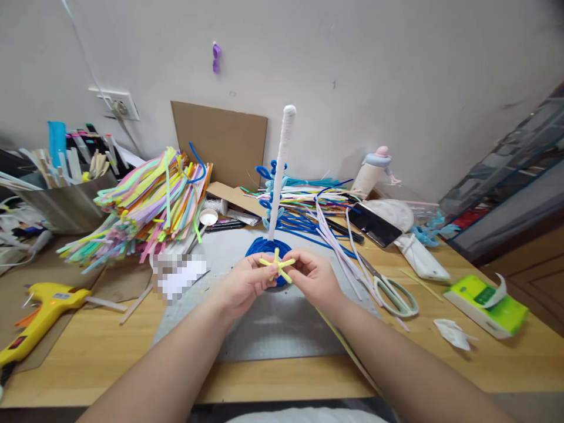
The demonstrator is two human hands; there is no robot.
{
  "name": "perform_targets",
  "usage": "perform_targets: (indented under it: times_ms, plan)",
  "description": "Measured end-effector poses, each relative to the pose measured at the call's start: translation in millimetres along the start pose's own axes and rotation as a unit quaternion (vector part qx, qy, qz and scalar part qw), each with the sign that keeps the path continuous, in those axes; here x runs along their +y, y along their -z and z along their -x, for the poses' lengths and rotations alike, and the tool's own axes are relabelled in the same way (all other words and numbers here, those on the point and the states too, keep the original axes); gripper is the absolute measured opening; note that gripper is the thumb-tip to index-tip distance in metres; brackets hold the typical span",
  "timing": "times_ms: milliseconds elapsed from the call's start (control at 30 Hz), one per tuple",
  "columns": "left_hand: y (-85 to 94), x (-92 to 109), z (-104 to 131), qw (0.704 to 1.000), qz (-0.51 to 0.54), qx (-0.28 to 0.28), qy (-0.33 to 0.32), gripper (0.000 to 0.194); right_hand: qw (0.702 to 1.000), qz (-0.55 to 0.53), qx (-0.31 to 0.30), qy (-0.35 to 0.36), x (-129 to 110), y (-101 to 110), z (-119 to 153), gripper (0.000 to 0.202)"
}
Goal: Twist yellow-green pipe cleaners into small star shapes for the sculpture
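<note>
Between my two hands is a small yellow pipe-cleaner star with several thin arms. My left hand is closed, pinching the star near its middle with thumb and finger. My right hand pinches one of its arms from the right side. A long yellow pipe cleaner runs down from under my right hand along the forearm. Just behind the hands stands a white wrapped rod, upright on a coiled blue base. Blue looped pieces sit along its left side.
A grey mat lies under the hands. To the left are a yellow glue gun and a big bundle of colourful pipe cleaners. Scissors, a phone and a green tissue pack lie on the right.
</note>
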State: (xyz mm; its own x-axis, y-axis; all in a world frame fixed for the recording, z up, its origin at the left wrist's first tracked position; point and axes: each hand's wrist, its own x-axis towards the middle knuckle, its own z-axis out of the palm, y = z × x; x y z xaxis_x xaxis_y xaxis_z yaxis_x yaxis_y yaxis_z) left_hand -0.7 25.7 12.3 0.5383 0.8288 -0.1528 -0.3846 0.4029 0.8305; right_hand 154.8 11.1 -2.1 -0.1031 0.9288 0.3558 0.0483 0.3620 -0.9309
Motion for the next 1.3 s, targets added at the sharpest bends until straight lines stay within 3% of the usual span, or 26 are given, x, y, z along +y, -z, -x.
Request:
perform_targets:
  times_ms: [100,167,500,667,733,833,1000,1133,1300]
  plan:
    - [-1.5,-4.2,-2.6,0.995,-0.054,0.062,-0.050,0.021,0.990,-0.087,-0.016,-0.106,-0.2,0.1,1.2,0.013]
    - [-2.8,-6.5,-3.4,0.990,-0.089,0.085,-0.071,0.023,0.984,-0.118,-0.022,-0.129,-0.6,0.7,2.4,0.017]
    - [-8.4,-12.4,-3.1,0.976,-0.159,0.103,-0.104,0.024,0.974,-0.162,0.010,-0.160,6.9,2.7,8.4,0.023]
    - [-3.6,-9.0,-3.3,0.928,-0.335,0.082,-0.142,0.017,0.992,-0.042,-0.028,-0.113,4.9,8.9,5.1,0.015]
    - [-3.9,-7.0,-2.5,0.924,-0.355,0.060,-0.129,0.017,0.988,-0.059,-0.056,-0.134,2.2,12.4,2.7,0.015]
    - [-6.1,-4.0,-1.1,0.945,-0.311,0.052,-0.090,0.016,0.966,-0.140,-0.095,-0.198,-1.8,18.8,-0.8,0.021]
    - [-8.1,0.1,0.4,0.990,-0.135,0.043,-0.006,0.020,0.931,-0.196,-0.129,-0.280,-1.1,24.7,-1.8,0.026]
    - [-8.7,-0.2,0.6,0.997,-0.059,0.045,0.025,0.022,0.939,-0.186,-0.114,-0.265,0.1,19.5,1.5,0.026]
    - [-7.3,-4.7,0.1,0.995,-0.075,0.060,0.002,0.025,0.953,-0.180,-0.055,-0.237,-2.1,11.6,4.6,0.023]
